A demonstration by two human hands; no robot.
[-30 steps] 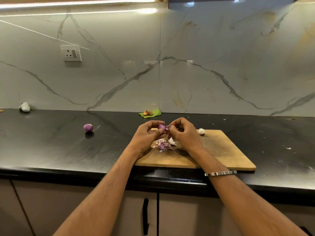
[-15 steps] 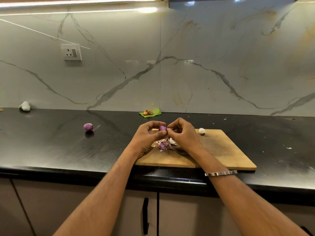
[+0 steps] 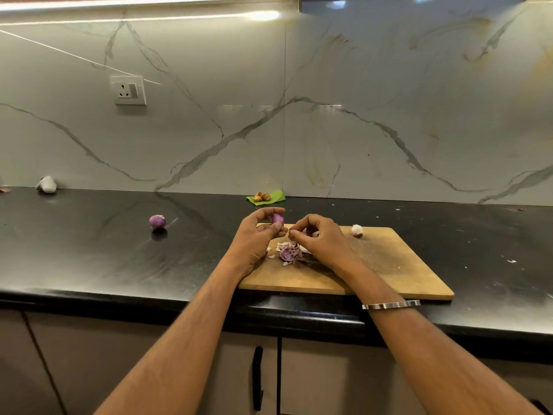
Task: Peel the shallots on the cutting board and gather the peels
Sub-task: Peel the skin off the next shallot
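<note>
My left hand (image 3: pixel 258 235) grips a small purple shallot (image 3: pixel 277 218) between thumb and fingers above the far left corner of the wooden cutting board (image 3: pixel 389 271). My right hand (image 3: pixel 321 238) hovers just right of it with thumb and forefinger pinched together; a bit of purple peel shows under its fingers, though whether it is held I cannot tell. A pile of purple and white peels (image 3: pixel 289 252) lies on the board beneath both hands. A whitish peeled piece (image 3: pixel 356 230) sits at the board's far edge.
Another purple shallot (image 3: pixel 157 221) lies on the black counter (image 3: pixel 89 250) to the left. A green leaf with brown bits (image 3: pixel 265 197) and a pale lump (image 3: pixel 46 184) sit by the marble wall. The counter's front edge runs above cabinet doors (image 3: pixel 257 375).
My two hands were joined on the shallot; now the right hand has pulled away to the right and slightly down, leaving the shallot in the left hand.
</note>
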